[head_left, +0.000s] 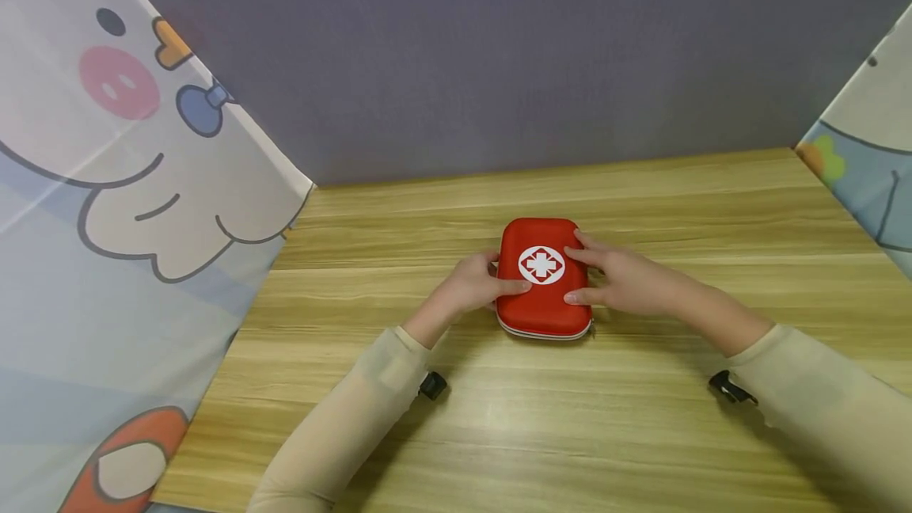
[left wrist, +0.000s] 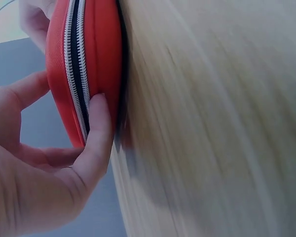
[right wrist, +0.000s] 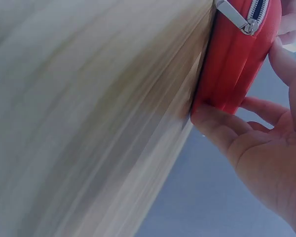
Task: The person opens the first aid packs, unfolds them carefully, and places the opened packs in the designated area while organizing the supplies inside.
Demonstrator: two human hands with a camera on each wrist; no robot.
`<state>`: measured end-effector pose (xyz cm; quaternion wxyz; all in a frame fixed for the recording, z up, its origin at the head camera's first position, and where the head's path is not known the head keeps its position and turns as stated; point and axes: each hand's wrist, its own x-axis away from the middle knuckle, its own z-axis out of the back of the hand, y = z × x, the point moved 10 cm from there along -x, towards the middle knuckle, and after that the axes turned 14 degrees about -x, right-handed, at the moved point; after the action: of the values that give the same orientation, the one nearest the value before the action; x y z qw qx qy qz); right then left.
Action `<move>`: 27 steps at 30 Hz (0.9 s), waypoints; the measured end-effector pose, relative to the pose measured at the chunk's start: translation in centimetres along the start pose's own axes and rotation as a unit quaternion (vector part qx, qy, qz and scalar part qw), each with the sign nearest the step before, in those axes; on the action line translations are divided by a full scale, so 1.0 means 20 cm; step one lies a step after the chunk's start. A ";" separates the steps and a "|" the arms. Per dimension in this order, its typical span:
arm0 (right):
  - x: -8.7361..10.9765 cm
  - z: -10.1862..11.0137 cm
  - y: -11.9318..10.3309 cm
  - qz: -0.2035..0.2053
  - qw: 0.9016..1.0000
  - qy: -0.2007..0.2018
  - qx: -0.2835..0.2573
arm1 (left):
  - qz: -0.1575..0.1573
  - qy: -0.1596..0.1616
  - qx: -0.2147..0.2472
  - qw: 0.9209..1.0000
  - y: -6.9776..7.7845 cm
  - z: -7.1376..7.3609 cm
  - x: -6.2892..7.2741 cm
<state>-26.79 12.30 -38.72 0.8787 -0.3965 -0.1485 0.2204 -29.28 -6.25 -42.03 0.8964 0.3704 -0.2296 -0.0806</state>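
A red zippered first-aid case [head_left: 545, 311] with a white cross emblem lies flat on the wooden table. My left hand [head_left: 472, 285] holds its left side, thumb on the top face near the emblem. From the right, my right hand [head_left: 634, 282] holds the opposite side, its thumb and some fingertips on the top. In the left wrist view, the closed zipper [left wrist: 79, 64] runs along the case's side, with one finger lying against it. The right wrist view shows the metal zipper pull [right wrist: 232, 15] hanging at the case's side, above a finger at its lower edge.
The wood-grain table [head_left: 499, 426] spreads around the case. Behind it rises a grey panel [head_left: 513, 62]. Cartoon-printed cloth [head_left: 64, 275] borders the left side, and similar cloth [head_left: 876, 172] the right. Small black devices sit under both sleeves.
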 end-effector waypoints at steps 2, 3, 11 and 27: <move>0.00 0.00 0.01 -0.002 1.000 -0.001 -0.008 | -0.002 0.007 -0.017 1.000 0.00 0.01 0.00; 0.00 0.01 0.02 -0.002 1.000 -0.002 -0.010 | -0.005 0.013 -0.027 1.000 0.01 0.02 0.01; 0.01 0.04 -0.01 0.002 1.000 -0.002 -0.009 | -0.030 0.087 -0.095 0.991 0.09 0.14 0.06; 0.07 0.11 -0.26 -0.010 0.998 0.053 -0.044 | -0.196 0.090 -0.062 0.974 0.45 0.11 0.16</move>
<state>-25.23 11.35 -33.22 0.8693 -0.4443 -0.1151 0.1832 -27.76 -2.20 -33.37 0.9016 0.3573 -0.0653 -0.2350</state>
